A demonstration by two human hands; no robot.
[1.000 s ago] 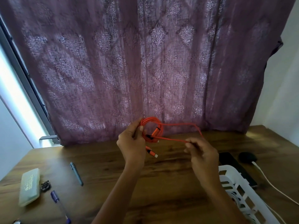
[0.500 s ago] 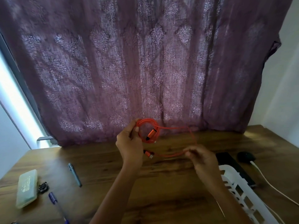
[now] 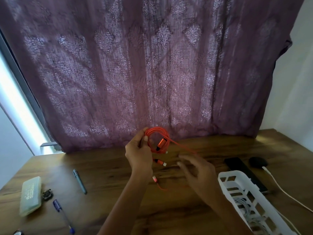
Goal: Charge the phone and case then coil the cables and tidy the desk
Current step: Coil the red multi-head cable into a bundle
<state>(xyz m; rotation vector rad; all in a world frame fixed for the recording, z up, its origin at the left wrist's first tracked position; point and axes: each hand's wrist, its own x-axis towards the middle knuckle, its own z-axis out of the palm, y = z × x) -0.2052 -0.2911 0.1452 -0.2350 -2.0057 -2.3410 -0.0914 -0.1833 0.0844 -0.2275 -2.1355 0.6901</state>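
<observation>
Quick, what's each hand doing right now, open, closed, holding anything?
Left hand: grips the coiled orange charging cable.
Right hand: motion-blurred, fingers loosely spread; cannot tell whether it holds the cable's loose strand.

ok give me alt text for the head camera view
A person's left hand holds a coiled orange cable above a wooden desk, while the blurred right hand hovers near its loose strand. A white basket and dark phone lie right, pens left, a purple curtain behind.
</observation>
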